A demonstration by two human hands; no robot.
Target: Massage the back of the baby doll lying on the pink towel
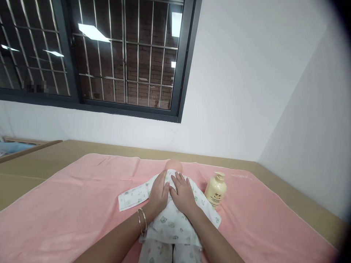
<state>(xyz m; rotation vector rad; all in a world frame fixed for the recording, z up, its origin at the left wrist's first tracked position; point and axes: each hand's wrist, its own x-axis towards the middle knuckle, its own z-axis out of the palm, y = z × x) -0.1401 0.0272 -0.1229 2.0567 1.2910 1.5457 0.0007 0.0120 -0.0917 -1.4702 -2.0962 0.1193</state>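
Observation:
A baby doll [174, 165] lies on its front or back, I cannot tell which, with its bald head pointing away from me. It wears a white long-sleeved top [171, 223] with small green animal prints, and matching trousers [156, 252]. My left hand [159, 190] rests flat on the upper left of the top, fingers stretched out towards the head. Beside it, my right hand [183, 191] lies flat on the upper right, fingers a little apart. The two thumbs nearly meet in the middle. Two bangles [142, 221] circle my left wrist.
Under the doll a pink towel [95, 197] covers much of the tan tabletop [55, 155]. To the right of the doll stands a pale yellow pump bottle [216, 190]. A white wall [233, 91] and a dark-framed barred window [128, 54] rise behind the table.

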